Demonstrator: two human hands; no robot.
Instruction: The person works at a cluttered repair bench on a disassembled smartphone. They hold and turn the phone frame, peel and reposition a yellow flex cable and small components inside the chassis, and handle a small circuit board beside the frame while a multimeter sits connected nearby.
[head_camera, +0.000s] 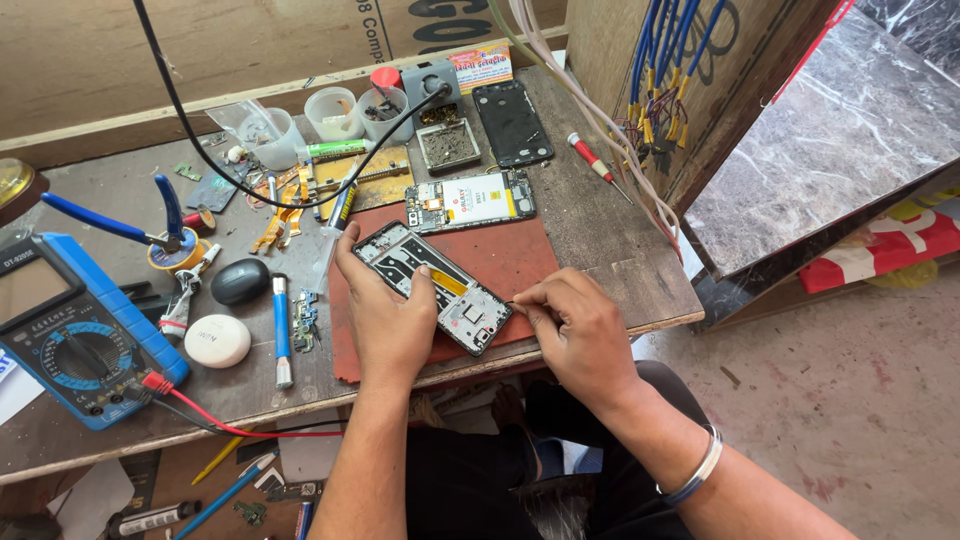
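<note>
An opened phone frame (432, 283) with a yellow strip inside lies tilted on a red mat (505, 255) at the front of the wooden bench. My left hand (385, 315) rests on the frame's left edge and holds it down. At the frame's lower right corner, my right hand (572, 325) pinches a thin pointed tool whose tip touches the frame. A second opened phone (470, 200) with its battery showing lies just behind on the mat. A black phone back cover (512, 122) lies farther back.
A blue multimeter (75, 330) with a red lead sits at the left. Blue pliers (150, 225), a white case (217, 341), a dark case (240, 281), a red screwdriver (592, 160) and plastic cups (335, 113) crowd the bench. Wires (660, 70) hang at the right.
</note>
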